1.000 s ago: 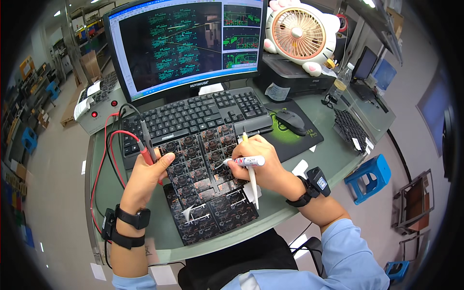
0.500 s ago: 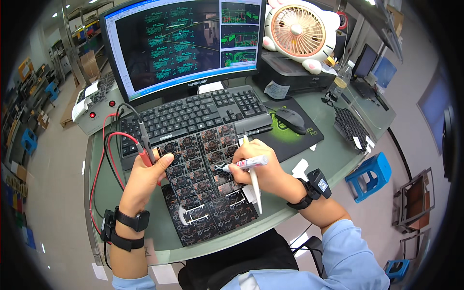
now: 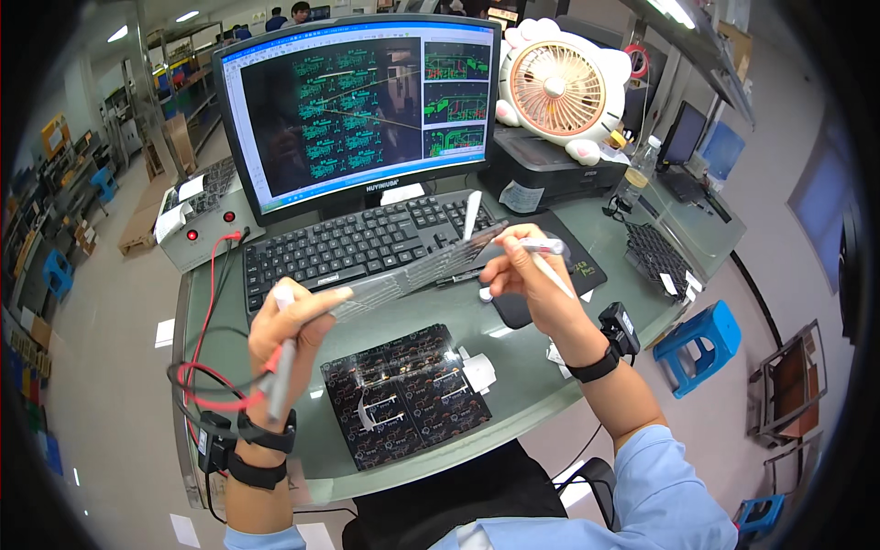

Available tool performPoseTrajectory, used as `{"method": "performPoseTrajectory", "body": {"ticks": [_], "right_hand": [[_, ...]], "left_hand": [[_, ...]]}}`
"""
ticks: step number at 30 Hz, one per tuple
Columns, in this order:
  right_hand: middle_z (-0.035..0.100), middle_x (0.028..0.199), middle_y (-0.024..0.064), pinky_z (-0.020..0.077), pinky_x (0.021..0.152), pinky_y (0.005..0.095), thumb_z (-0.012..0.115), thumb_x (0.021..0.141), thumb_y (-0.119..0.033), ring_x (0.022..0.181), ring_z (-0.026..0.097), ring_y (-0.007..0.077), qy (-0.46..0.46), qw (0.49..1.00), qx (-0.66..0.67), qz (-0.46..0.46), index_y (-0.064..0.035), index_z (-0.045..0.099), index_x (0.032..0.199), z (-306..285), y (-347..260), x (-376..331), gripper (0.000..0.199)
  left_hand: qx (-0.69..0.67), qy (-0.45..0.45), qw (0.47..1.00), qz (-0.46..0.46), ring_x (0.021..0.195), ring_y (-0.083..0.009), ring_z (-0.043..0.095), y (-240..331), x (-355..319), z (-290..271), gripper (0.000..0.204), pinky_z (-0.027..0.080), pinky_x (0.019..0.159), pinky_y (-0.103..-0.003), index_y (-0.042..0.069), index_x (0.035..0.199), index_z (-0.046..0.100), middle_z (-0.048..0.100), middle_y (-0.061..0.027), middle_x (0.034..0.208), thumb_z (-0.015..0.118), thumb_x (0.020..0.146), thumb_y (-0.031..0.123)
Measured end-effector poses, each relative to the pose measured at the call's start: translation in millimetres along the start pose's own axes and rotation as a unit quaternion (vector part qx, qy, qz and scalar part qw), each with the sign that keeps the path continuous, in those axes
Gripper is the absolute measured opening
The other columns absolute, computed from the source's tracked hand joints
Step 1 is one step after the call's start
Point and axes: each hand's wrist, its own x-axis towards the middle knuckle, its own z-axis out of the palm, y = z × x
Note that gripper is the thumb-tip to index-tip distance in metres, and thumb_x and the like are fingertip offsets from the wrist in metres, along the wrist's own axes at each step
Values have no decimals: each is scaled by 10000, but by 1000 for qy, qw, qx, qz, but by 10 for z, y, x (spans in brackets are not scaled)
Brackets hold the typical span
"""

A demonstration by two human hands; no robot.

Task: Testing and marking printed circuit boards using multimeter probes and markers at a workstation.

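Note:
Tilted nearly edge-on, a black circuit board panel (image 3: pixel 408 280) is held up over the desk in front of the keyboard. My left hand (image 3: pixel 291 325) grips its left end and also holds red and grey-black test probes (image 3: pixel 282 380) whose leads trail down by the wrist. At the panel's far right end are the fingertips of my right hand (image 3: pixel 541 280), which holds a white paint marker (image 3: pixel 543 246) and a slim white stick (image 3: pixel 554 275). Below, a second stack of black circuit board panels (image 3: pixel 403 394) lies flat, with a white curved mark on top.
Behind stand a keyboard (image 3: pixel 367 243) and a monitor (image 3: pixel 339 110). A mouse pad (image 3: pixel 587 266), printer (image 3: pixel 559 174), fan (image 3: pixel 559 87) and bottle (image 3: pixel 637 174) are to the right. At left sits a tester box (image 3: pixel 206 229) with red sockets. A blue stool (image 3: pixel 701 348) stands beside the desk.
The panel has been lifted off the lower one and tipped up nearly edge-on, uncovering the stack beneath. My right hand has moved right and up, its marker off the panel's face.

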Motion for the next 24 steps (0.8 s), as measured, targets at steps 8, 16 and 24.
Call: {"method": "performPoseTrajectory", "body": {"ticks": [8,16,24], "right_hand": [[643,978,46,531,700,217,662,928,-287,875,647,112,-46,988,147,28,-60,538,1145,-48,43,72,338],[578,871,-23,503,676,190,668,904,-94,768,599,46,-56,991,119,-1,-106,509,976,-207,7,70,175],[524,833,-52,449,636,168,664,897,-24,734,519,8,-108,990,94,18,-91,535,963,348,43,-274,160]], "left_hand": [[143,-104,962,209,628,-131,463,126,-43,165,406,433,692,-308,137,1040,760,411,31,692,679,643,121],[57,-113,992,-16,677,-159,476,-34,-7,-160,389,434,676,-290,82,1101,683,455,-21,767,787,771,262],[-568,38,768,-292,673,-303,607,-327,12,-544,519,483,918,-553,3,900,608,554,-125,792,308,949,423]]}}
